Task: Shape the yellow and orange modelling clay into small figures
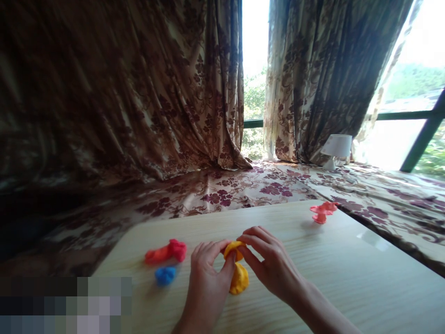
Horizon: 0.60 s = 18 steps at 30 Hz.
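Observation:
Between my two hands is a yellow piece of modelling clay [235, 247], curved along its upper edge. My left hand [211, 273] pinches it from the left with thumb and fingers. On the other side my right hand [273, 260] grips it with the fingertips. Just below, a rounded yellow clay lump [239, 279] sits close to my left thumb; whether it joins the upper piece I cannot tell. Left of my hands lie a red and pink clay piece [167, 252] and a small blue clay lump [165, 275].
A coral-coloured clay figure [323, 212] stands at the far right of the pale wooden table [278, 215]. Beyond it are a flower-patterned cloth [222, 195], a white lamp [336, 146] and long patterned curtains [181, 93] beside windows.

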Available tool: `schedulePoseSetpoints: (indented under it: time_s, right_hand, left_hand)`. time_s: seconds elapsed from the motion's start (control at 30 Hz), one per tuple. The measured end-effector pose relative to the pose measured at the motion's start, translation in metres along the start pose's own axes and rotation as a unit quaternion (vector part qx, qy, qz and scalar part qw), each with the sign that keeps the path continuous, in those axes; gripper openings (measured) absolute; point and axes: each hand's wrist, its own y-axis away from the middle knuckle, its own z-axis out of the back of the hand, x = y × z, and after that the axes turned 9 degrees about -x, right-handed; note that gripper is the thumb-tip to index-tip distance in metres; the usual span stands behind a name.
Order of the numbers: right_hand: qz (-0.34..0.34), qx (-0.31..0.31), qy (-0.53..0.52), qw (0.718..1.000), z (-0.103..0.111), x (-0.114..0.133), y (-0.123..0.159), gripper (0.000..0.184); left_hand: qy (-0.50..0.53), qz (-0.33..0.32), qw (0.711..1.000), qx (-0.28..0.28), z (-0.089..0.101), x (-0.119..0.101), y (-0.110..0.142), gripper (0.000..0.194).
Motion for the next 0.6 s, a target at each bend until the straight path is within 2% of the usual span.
schedulePoseSetpoints:
  time_s: [0.2, 0.43, 0.6]
  right_hand:
    - [-0.004, 0.01, 0.007, 1.0, -0.0006, 0.0005, 0.0011, 0.012]
    - [-0.019, 0.007, -0.009, 1.0, 0.0008, 0.0019, -0.001, 0.009]
    - [-0.019, 0.037, 0.008, 0.999, 0.0004, 0.001, -0.0005, 0.01]
  left_hand:
    - [0.009, 0.0, 1.0, 0.023, -0.0009, -0.0024, 0.0023, 0.022]
    - [0.004, 0.014, 1.0, 0.006, -0.0005, -0.0042, 0.0033, 0.02]
    - [0.009, -0.005, 0.999, 0.031, -0.0002, -0.0049, 0.0038, 0.019]
